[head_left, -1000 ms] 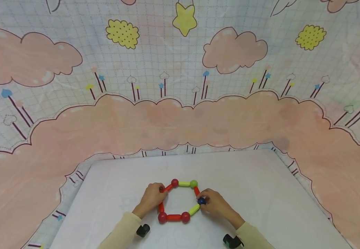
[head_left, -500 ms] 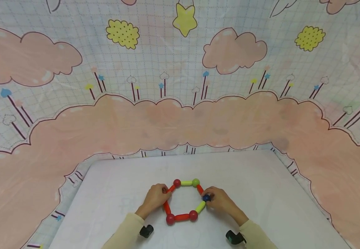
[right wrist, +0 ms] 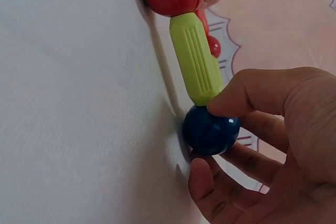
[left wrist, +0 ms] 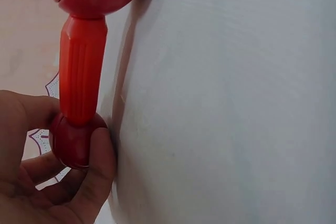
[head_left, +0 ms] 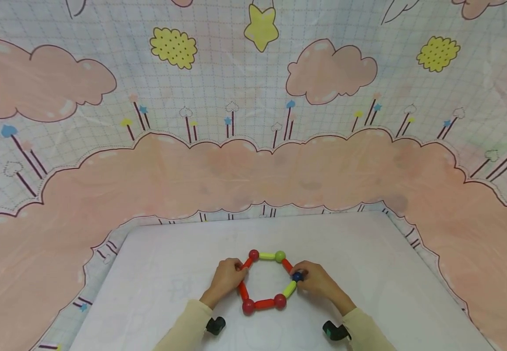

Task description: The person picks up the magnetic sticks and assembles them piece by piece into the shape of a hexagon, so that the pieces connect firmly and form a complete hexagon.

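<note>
A six-sided ring of coloured balls and rods lies on the white tabletop [head_left: 345, 253]. At its left corner my left hand [head_left: 228, 276] pinches a red ball [left wrist: 73, 142], mostly hidden by the fingers in the head view. A red rod [left wrist: 82, 72] joins it to another red ball [head_left: 248, 306] at the near left. At the right corner my right hand [head_left: 318, 281] holds a blue ball [right wrist: 211, 130] between thumb and fingers. From the blue ball a yellow-green rod [right wrist: 195, 59] runs to the near right red ball [head_left: 280, 301]. A green ball [head_left: 280, 256] and a red ball [head_left: 253, 255] form the far side.
Black wrist devices [head_left: 215, 325] show beside both cream sleeves [head_left: 187, 324]. Behind the table's far edge hangs a cloth backdrop [head_left: 253, 175] printed with clouds and stars; it also runs down both sides.
Both hands have shifted to the right and slightly away from the person, and the whole ring has slid with them. Its joints stay connected, and the grip on both balls continues.
</note>
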Motion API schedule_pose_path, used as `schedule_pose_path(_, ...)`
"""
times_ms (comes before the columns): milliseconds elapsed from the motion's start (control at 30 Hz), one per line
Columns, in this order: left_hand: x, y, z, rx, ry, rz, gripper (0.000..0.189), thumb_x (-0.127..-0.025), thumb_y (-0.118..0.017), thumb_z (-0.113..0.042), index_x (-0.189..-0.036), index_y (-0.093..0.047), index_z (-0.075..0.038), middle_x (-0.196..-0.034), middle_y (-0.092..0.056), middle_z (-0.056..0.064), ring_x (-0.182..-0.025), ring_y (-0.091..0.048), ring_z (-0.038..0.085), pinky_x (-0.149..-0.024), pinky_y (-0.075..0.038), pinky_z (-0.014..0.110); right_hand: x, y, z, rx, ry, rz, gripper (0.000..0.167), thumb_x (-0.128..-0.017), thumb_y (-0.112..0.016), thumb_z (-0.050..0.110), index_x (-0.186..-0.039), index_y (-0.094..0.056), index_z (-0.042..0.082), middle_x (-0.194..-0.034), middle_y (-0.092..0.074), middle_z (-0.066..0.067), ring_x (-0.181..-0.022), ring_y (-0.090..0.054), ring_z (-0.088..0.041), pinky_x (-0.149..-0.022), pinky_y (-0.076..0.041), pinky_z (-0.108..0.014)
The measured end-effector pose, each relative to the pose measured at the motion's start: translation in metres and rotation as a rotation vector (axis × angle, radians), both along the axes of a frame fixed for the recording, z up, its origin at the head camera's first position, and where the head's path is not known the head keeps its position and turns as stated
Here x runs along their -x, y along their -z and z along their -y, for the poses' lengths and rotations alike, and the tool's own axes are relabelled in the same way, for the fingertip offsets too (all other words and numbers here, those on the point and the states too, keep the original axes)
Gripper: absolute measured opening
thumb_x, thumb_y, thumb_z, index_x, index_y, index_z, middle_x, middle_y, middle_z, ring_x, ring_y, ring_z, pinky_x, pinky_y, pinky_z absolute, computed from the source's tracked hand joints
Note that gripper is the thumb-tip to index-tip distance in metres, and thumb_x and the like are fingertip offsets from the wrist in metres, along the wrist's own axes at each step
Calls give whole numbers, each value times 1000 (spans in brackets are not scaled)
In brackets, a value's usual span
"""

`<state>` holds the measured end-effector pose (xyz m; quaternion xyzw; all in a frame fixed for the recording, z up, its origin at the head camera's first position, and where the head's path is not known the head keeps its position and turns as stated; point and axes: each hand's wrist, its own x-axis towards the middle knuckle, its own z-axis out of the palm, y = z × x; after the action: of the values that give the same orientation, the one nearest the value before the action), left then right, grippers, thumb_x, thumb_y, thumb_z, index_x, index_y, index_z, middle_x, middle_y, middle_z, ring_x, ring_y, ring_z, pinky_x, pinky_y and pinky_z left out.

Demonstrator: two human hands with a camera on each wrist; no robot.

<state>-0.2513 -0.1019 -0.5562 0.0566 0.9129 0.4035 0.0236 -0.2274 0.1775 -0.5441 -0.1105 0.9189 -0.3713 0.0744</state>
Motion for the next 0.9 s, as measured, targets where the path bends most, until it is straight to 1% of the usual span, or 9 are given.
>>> schedule_pose_path(100,2,-2,-3,0,-11,16,16,-88,-68,-17,-92,-69,-2,-67,-57,3,-54,-50,12,-50,-43,24,-1,-1,-1,4,22,3,30,-73,-72,-4,-98,-71,13,-111,-66,-8,-93,-58,-21,-79,-54,-40)
schedule_pose_path(267,3,-4,-6,8,-29,14,16,-87,-69,-17,-91,-69,-2,-70,-59,3,-57,-50,13,-51,-43,23,-1,-1,-4,2,34,3,29,-75,-72,-2,-98,-70,14,-112,-66,-8,-95,-58,-22,-75,-53,-36)
schedule_pose_path(367,3,-5,-6,17,-31,17,17,-88,-69,-18,-92,-70,-2,-72,-60,3,-58,-50,12,-51,-42,22,-1,0,-5,9,33,2,29,-76,-72,-1,-100,-70,15,-113,-66,-7,-96,-58,-22,-75,-53,-34)
schedule_pose_path(467,1,-6,-3,12,-23,17,19,-88,-69,-20,-96,-70,-3,-73,-61,3,-59,-51,12,-52,-43,22,0,1,-6,17,25,-7,28,-77,-71,1,-103,-70,14,-113,-66,-9,-96,-59,-22,-74,-53,-35)
schedule_pose_path(567,1,-5,1,-2,0,-6,19,-88,-68,-20,-98,-69,-3,-74,-62,3,-60,-52,12,-54,-43,23,1,2,-7,30,38,-11,31,-82,-71,5,-112,-67,13,-114,-66,-8,-99,-60,-23,-78,-53,-37)
schedule_pose_path(667,1,-2,5,-15,27,-15,20,-87,-67,-20,-100,-69,-4,-77,-64,2,-63,-52,10,-56,-44,22,2,4,-5,48,71,-16,37,-84,-73,8,-120,-63,12,-113,-67,-6,-100,-62,-23,-78,-54,-36)
schedule_pose_path(767,2,1,9,-47,63,-5,22,-88,-68,-21,-103,-68,-4,-82,-66,4,-66,-54,10,-57,-47,22,3,4,-3,66,109,-5,37,-84,-73,10,-120,-64,11,-112,-68,-5,-100,-62,-22,-77,-54,-34)
schedule_pose_path(833,0,3,12,-76,85,10,26,-89,-69,-22,-108,-68,-4,-88,-67,5,-71,-56,11,-59,-49,22,2,4,-2,64,121,-9,35,-85,-73,9,-118,-65,11,-112,-68,-5,-100,-62,-22,-77,-54,-34)
schedule_pose_path(900,-2,4,16,-100,107,22,30,-89,-71,-22,-113,-66,-4,-96,-67,7,-79,-59,14,-62,-53,23,2,3,-1,60,137,-10,34,-85,-73,10,-119,-66,11,-113,-68,-6,-100,-62,-22,-80,-55,-36)
